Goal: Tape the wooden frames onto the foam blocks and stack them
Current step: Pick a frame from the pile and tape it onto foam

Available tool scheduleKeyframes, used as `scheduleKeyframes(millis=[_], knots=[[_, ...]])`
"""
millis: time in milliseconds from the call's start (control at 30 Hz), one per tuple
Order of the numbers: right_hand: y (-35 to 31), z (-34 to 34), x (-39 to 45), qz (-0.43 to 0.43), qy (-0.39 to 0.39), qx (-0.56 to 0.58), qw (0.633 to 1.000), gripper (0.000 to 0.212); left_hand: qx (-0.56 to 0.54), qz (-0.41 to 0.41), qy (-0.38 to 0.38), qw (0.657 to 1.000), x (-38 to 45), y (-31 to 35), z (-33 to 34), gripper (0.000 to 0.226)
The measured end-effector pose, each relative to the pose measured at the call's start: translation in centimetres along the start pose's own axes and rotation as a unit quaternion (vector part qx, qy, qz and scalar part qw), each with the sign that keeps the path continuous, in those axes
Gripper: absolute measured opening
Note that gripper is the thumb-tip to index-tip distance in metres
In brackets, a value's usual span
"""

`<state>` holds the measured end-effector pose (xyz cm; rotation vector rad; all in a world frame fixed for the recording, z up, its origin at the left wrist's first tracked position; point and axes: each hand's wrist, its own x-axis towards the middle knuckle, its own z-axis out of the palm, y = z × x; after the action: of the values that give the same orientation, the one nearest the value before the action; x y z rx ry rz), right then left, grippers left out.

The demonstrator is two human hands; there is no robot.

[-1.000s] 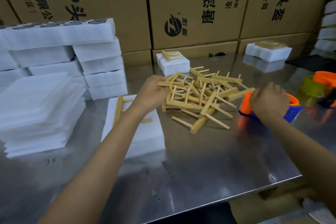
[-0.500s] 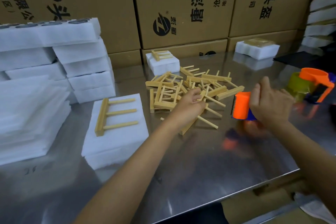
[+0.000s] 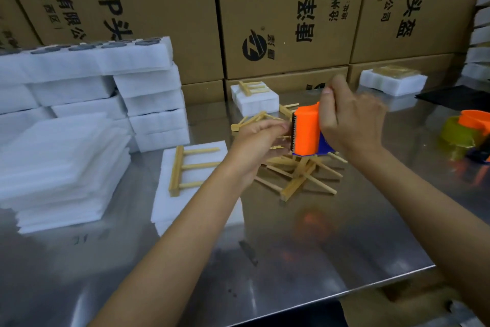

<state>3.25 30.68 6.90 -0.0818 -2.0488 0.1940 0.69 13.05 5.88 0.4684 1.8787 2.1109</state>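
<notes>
The wooden frame (image 3: 189, 167) lies on its foam block (image 3: 169, 202) left of our hands; right hand (image 3: 352, 125) grips the tape dispenser (image 3: 307, 131), left hand (image 3: 258, 141) seemingly pinches tape.

Table (image 3: 305, 260): polished metal, glossy, lightly scuffed. Tape dispenser (image 3: 306, 131) in right hand (image 3: 352, 125): smooth orange plastic. Frames (image 3: 297, 175) beneath: bare matt wood. Foam blocks (image 3: 148, 88) left: soft, matt.

Right hand (image 3: 352, 125) around orange tape dispenser (image 3: 307, 131), left hand (image 3: 258, 145) at its toothed edge, above wooden frames (image 3: 297, 175).
</notes>
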Motion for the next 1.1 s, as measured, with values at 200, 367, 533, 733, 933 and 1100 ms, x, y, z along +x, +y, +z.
scheduleKeyframes(millis=[200, 367, 533, 733, 933, 1100], knots=[[-4.5, 0.5, 0.9, 0.002, -0.074, 0.048, 0.996, 0.03, -0.022, 0.012, 0.057, 0.998, -1.9, 1.4, -3.7, 0.012], [-7.0, 2.1, 1.9, 0.039, -0.212, 0.077, 0.973, 0.034, -0.019, -0.01, 0.082, 0.996, -3.0, 1.9, -6.5, 0.011], [-9.0, 3.7, 2.2, -0.011, -0.31, 0.023, 0.951, 0.03, 0.016, -0.008, 0.145, 0.989, -2.8, 3.0, -8.9, 0.011], [-8.7, 4.4, 1.8, 0.004, -0.336, 0.032, 0.941, 0.046, -0.03, -0.003, 0.202, 0.979, -3.1, 4.7, -14.2, 0.014], [-3.0, 3.4, 0.0, 0.112, -0.404, 0.006, 0.908, 0.056, -0.141, -0.024, 0.267, 0.953, -5.6, 6.0, -22.9, 0.009], [-2.7, 2.9, 0.7, 0.165, -0.449, 0.065, 0.876, 0.052, -0.19, -0.001, 0.258, 0.947, -5.9, 6.9, -22.4, 0.003]])
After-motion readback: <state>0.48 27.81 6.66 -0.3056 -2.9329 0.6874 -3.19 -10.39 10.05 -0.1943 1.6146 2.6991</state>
